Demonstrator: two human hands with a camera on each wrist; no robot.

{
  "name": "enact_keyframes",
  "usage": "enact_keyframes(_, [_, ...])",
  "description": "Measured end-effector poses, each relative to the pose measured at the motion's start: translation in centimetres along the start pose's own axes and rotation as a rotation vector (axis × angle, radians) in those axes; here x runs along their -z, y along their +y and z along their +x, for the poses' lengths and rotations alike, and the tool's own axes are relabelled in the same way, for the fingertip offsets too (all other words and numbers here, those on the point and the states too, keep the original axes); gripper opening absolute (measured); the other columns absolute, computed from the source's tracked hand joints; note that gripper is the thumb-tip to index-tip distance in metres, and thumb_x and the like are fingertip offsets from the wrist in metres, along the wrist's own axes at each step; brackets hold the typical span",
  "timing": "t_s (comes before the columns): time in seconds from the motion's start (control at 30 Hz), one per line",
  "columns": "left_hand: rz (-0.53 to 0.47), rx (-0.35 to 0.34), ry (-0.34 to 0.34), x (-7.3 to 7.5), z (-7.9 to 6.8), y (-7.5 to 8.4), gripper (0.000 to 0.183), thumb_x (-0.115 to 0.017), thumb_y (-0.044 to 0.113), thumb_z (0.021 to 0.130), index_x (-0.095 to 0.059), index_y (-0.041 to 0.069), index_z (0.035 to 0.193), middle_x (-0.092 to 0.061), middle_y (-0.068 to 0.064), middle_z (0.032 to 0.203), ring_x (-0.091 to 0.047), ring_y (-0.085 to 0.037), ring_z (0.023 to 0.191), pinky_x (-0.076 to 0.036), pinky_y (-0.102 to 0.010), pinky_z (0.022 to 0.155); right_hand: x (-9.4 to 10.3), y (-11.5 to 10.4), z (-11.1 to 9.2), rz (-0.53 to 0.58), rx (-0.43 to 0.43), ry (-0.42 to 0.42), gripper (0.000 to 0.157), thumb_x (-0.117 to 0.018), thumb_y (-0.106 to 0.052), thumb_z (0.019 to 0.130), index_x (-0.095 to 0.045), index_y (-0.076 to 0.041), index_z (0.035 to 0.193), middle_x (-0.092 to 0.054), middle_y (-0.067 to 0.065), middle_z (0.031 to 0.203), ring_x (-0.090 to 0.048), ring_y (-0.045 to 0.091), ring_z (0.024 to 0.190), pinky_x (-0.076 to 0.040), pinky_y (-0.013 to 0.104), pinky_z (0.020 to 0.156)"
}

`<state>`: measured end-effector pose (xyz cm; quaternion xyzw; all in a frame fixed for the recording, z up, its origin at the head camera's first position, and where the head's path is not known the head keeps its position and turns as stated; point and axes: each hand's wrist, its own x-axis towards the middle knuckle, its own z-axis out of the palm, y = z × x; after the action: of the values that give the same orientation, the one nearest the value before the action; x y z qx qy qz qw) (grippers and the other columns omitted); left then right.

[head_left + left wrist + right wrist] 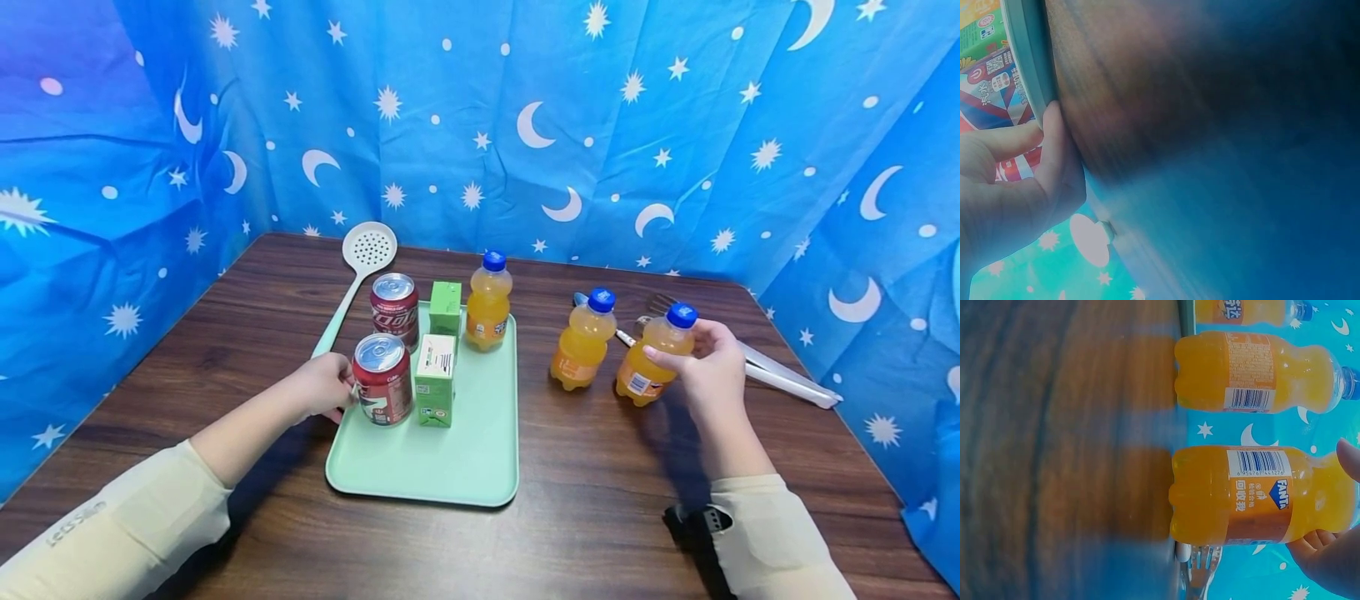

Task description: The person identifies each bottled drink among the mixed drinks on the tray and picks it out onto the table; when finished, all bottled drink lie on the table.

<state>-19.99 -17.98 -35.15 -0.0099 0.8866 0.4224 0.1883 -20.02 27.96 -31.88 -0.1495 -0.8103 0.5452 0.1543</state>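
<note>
My left hand [330, 387] pinches the left rim of a pale green tray [480, 454] between thumb and finger. Close beside that hand on the tray stands a red cola can [382, 383], with a second can [395, 315] behind it. To their right are two green drink cartons, the front one [435, 392] taller in view than the back one [446, 308]. An orange soda bottle [487, 304] with a blue cap stands at the tray's far right corner. Right of the tray, my right hand [716, 367] grips an upright Fanta bottle [1254, 500] around its upper part.
Another orange soda bottle [581, 346] stands between the tray and the held one. Left of the tray lies a slotted skimmer [370, 247]. Behind the right hand lie metal utensils, including a long silver handle [787, 379] and a fork-like head [1200, 565]. A starry blue curtain [480, 125] encloses the table.
</note>
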Motion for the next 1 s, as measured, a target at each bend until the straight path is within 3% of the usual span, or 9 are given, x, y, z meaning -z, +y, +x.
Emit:
enact_keyframes(0.33, [-0.003,0.005,-0.002,-0.08,0.14,0.0,0.014,-0.057,-0.009,0.08,-0.045,-0.004,0.084,-0.048,-0.015,0.083,-0.056,-0.023,0.074,-0.056,-0.036,0.056,0.33,-0.19,-0.07,-0.055,0.021,-0.028,0.075,-0.079,-0.028,0.076,-0.04,-0.002,0.135,-0.046,0.015,0.133,-0.042,0.03,0.121,-0.036,0.047,0.102])
enact_keyframes(1.0, [0.01,0.006,0.008,0.0,0.36,-0.19,0.015,-0.058,-0.009,0.081,-0.045,-0.004,0.084,-0.048,-0.014,0.083,-0.055,-0.023,0.074,-0.055,-0.035,0.056,0.7,0.13,-0.21,-0.107,0.08,-0.104,0.079,-0.075,-0.036,0.079,-0.035,0.0,0.138,-0.043,0.019,0.134,-0.041,0.034,0.121,-0.036,0.051,0.101])
